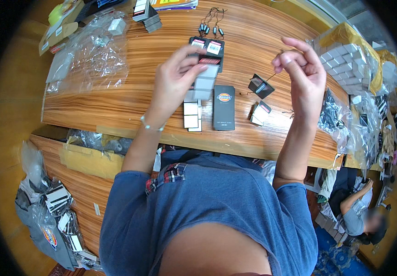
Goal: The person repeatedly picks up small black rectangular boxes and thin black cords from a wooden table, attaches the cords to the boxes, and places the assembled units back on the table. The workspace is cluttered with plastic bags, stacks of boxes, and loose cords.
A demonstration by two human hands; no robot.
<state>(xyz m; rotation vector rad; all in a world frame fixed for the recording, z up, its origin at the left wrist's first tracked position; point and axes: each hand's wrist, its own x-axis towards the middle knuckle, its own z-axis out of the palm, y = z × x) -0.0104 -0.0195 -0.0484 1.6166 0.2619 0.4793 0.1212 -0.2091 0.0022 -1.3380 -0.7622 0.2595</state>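
My left hand (pixel 174 85) is closed, thumb and fingers gripping a grey-and-black hang tag (pixel 205 82) blurred by motion. My right hand (pixel 305 76) is raised on the right, its fingertips pinched on a thin dark tag string (pixel 272 76). That string runs down toward a small black folded tag (pixel 262 86); whether the tag hangs or rests on the table is unclear. Under my left hand lies a sheet of white labels (pixel 192 115), with a stack of black hang tags (pixel 224 110) beside it. Finished-looking tags with white barcode stickers (pixel 214 47) and strings lie farther back.
A small pile of white cards (pixel 260 113) sits right of the black stack. Clear plastic bags (pixel 101 50) cover the table's left. At the right stands a carton of small white boxes (pixel 343 57). Bagged tags (pixel 58 198) lie lower left; another person (pixel 355 207) is lower right.
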